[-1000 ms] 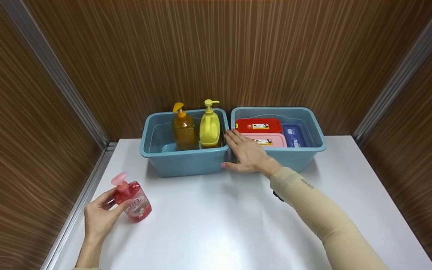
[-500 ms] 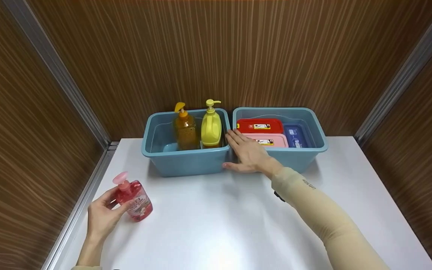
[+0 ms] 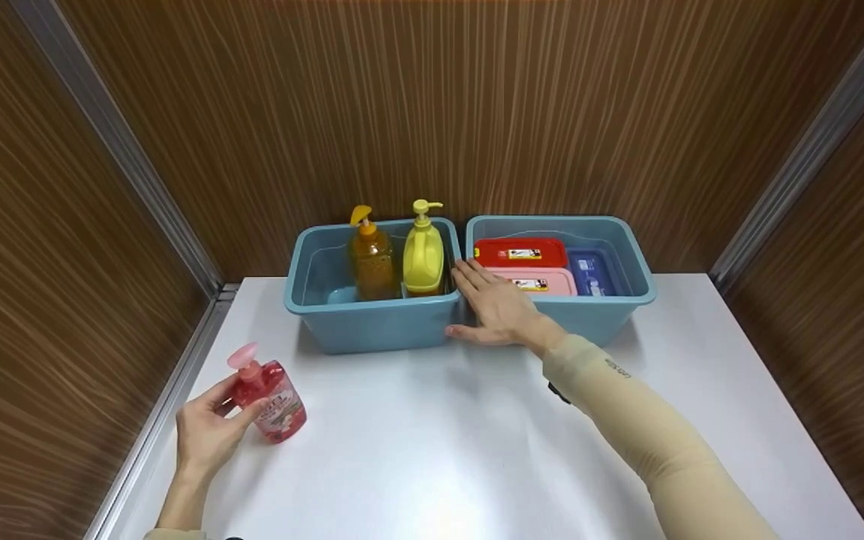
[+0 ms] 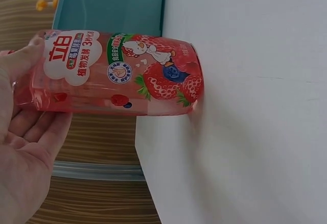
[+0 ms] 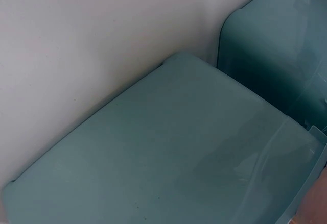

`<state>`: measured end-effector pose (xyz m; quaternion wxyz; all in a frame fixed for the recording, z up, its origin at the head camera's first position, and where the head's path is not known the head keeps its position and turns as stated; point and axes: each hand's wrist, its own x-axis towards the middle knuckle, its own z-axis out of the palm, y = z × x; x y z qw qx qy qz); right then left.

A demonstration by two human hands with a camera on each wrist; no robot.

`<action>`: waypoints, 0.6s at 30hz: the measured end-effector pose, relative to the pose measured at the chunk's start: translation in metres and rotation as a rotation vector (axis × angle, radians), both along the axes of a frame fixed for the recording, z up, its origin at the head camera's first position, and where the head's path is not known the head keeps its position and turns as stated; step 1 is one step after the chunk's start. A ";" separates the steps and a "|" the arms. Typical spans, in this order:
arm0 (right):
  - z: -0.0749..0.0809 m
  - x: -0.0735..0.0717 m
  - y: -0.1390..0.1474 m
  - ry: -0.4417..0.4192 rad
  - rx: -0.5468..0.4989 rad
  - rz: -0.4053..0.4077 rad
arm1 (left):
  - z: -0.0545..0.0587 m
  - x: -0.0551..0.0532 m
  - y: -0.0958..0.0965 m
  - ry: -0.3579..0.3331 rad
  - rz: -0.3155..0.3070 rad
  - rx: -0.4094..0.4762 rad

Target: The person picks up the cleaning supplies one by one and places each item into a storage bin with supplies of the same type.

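My left hand (image 3: pixel 211 427) grips a pink dish soap bottle (image 3: pixel 279 409) near its neck, the thumb across the front and the fingers behind. The bottle has a pale pink pump top and a label with strawberries, plain in the left wrist view. Its base meets the white table at the left. My right hand (image 3: pixel 496 304) lies with fingers straight over the facing rims of two blue bins, the left bin (image 3: pixel 372 330) and the right bin (image 3: pixel 597 319). In the right wrist view, mostly the outer walls of the bins show, with a bit of skin at the lower right edge.
An amber pump bottle (image 3: pixel 373 266) and a yellow pump bottle (image 3: pixel 423 259) stand in the left bin. The right bin holds a red-lidded box (image 3: pixel 492 255), a pink-lidded box (image 3: pixel 561 283) and a blue box (image 3: pixel 593 277). Wood-grain panels (image 3: pixel 342 105) enclose the table (image 3: pixel 372 450).
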<state>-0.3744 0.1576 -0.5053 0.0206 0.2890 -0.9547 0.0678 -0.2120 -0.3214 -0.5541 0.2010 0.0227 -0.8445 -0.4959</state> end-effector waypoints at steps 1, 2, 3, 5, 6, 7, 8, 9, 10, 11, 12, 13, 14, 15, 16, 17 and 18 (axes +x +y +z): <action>0.000 0.000 0.000 -0.001 -0.003 -0.001 | 0.000 0.000 0.000 0.006 0.002 0.000; 0.000 0.000 0.000 -0.002 -0.003 -0.002 | 0.000 0.000 0.000 0.009 0.003 -0.002; 0.000 0.000 0.000 -0.004 -0.004 -0.003 | 0.000 0.000 0.001 0.012 0.003 -0.004; 0.000 0.000 0.000 -0.006 -0.005 -0.004 | 0.001 -0.001 0.002 0.018 0.001 -0.008; 0.000 0.000 0.000 -0.006 -0.006 -0.005 | 0.001 -0.001 0.003 0.021 -0.001 -0.009; 0.000 0.000 0.000 -0.006 -0.006 -0.006 | 0.002 -0.002 0.003 0.024 -0.003 -0.011; 0.000 0.000 0.000 -0.006 -0.002 -0.005 | 0.002 -0.002 0.004 0.027 -0.009 -0.006; 0.000 0.000 0.000 -0.004 0.001 -0.004 | 0.003 -0.002 0.005 0.031 -0.015 0.000; 0.000 0.000 0.000 -0.005 0.001 -0.003 | 0.004 -0.002 0.006 0.033 -0.020 0.004; 0.000 0.000 0.000 -0.006 0.004 -0.004 | 0.004 -0.002 0.007 0.035 -0.025 0.006; 0.000 0.000 0.000 -0.007 0.006 -0.004 | 0.005 -0.002 0.008 0.039 -0.028 0.006; 0.000 0.000 -0.001 -0.007 0.006 -0.003 | 0.006 -0.002 0.008 0.041 -0.031 0.005; 0.000 0.000 -0.001 -0.007 0.008 -0.003 | 0.007 -0.002 0.010 0.041 -0.032 0.003; 0.000 0.000 -0.001 -0.008 0.007 -0.004 | 0.008 -0.002 0.010 0.042 -0.031 -0.004; 0.001 0.000 -0.001 -0.009 0.007 -0.005 | 0.008 -0.002 0.011 0.043 -0.027 -0.010; 0.001 0.000 -0.001 -0.009 0.006 -0.006 | 0.010 -0.003 0.011 0.044 -0.023 -0.016; 0.001 0.000 -0.001 -0.009 0.003 -0.006 | 0.011 -0.003 0.012 0.044 -0.018 -0.019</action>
